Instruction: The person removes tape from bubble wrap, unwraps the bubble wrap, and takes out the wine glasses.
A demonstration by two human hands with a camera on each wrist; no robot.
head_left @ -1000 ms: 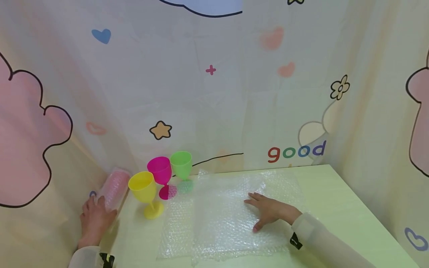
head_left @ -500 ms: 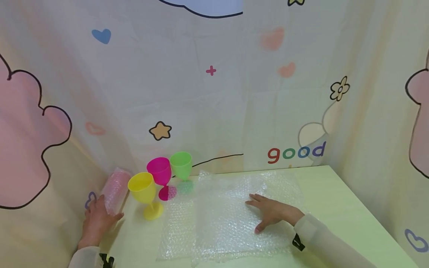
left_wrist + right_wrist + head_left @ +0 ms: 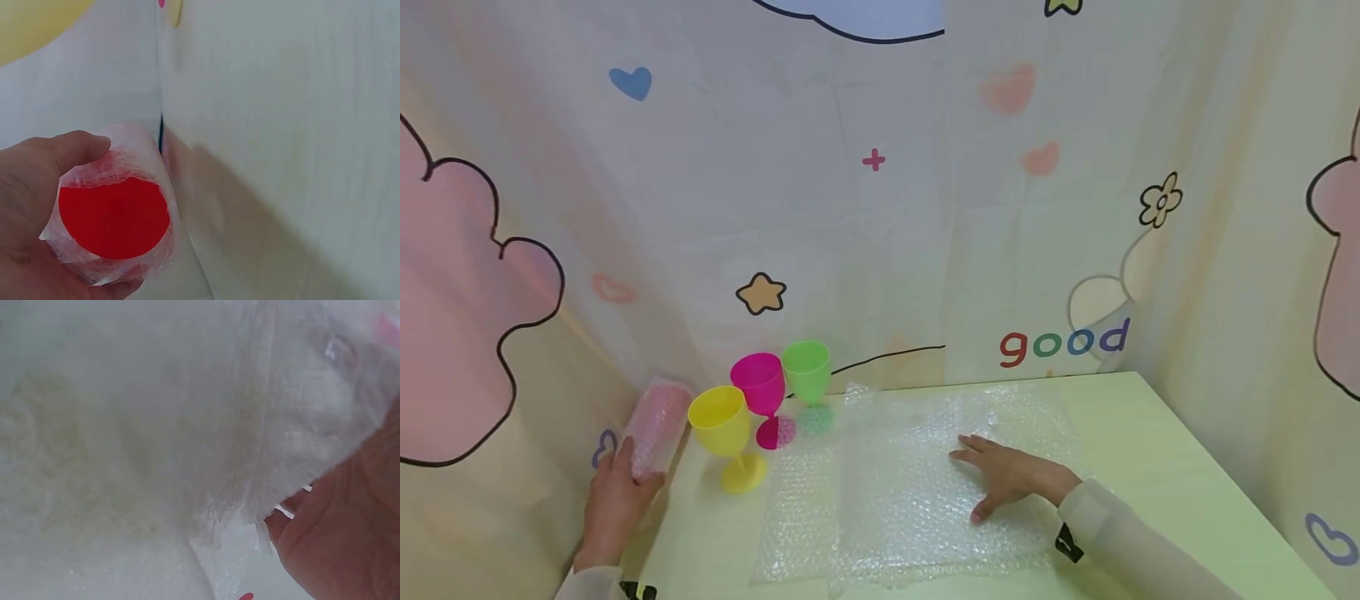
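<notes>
At the table's left edge, against the curtain, the left hand (image 3: 613, 500) curls its fingers and thumb around a goblet wrapped in bubble wrap (image 3: 657, 421), gripping its near end. The left wrist view shows what the head view does not: the wrapped goblet's round red base (image 3: 114, 217) facing the camera. Just right stand a yellow goblet (image 3: 724, 432), a magenta goblet (image 3: 761, 392) and a green goblet (image 3: 806, 375). Further right, the right hand (image 3: 1011, 479) rests flat, fingers spread, on a sheet of bubble wrap (image 3: 887, 492) lying on the table (image 3: 1157, 467). The right wrist view gives only blurred wrap and palm (image 3: 350, 531).
</notes>
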